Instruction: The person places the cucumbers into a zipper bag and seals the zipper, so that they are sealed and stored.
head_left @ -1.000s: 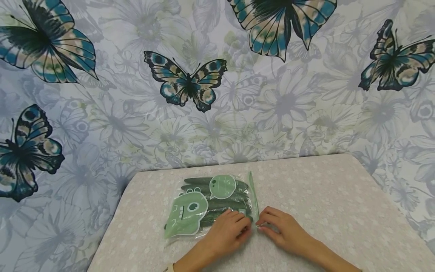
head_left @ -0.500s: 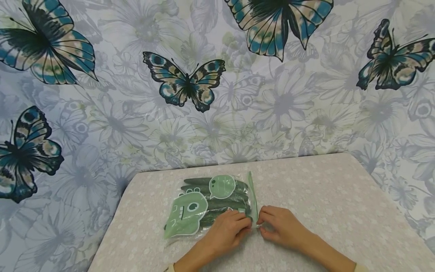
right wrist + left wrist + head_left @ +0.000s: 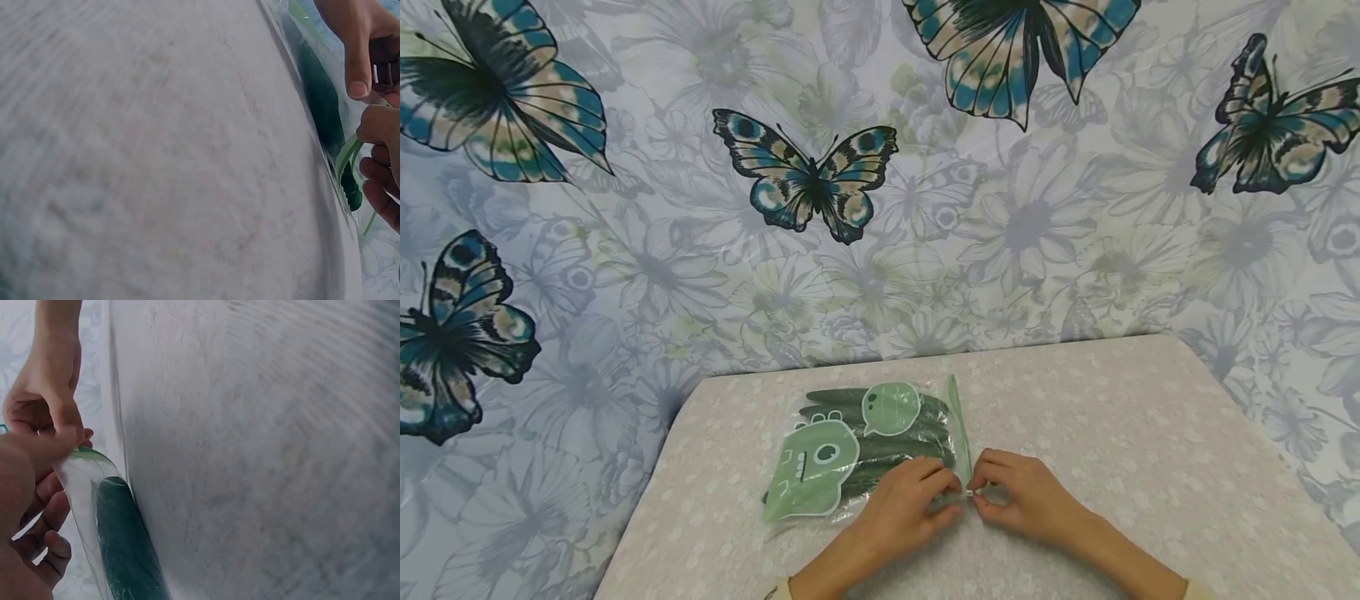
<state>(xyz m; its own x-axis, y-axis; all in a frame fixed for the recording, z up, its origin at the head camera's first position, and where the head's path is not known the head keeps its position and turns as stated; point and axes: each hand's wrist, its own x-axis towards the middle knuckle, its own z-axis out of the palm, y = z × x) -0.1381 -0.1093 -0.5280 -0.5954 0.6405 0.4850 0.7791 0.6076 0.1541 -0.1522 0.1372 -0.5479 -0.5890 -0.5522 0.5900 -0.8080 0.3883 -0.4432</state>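
Note:
A clear zip bag (image 3: 812, 475) with green cartoon prints lies flat on the table. Several long dark-green cucumbers (image 3: 880, 450) show through it. Along its right side runs the green zip strip (image 3: 957, 412). At the strip's near end, my left hand (image 3: 910, 504) pinches the bag's corner between thumb and fingers. Opposite it, my right hand (image 3: 1030, 500) pinches a small pale piece at the end of the strip. In the left wrist view, the fingertips of both hands meet by the bag's green edge, which hides part of the grip. One cucumber (image 3: 322, 94) also appears in the right wrist view.
The table (image 3: 1112, 417) wears a pale floral cloth. Behind it hangs a butterfly-patterned backdrop (image 3: 880, 292), which comes down to the table's back edge.
My left hand has shifted slightly right, closer to the right hand at the strip's near end. The bag has stayed almost in place.

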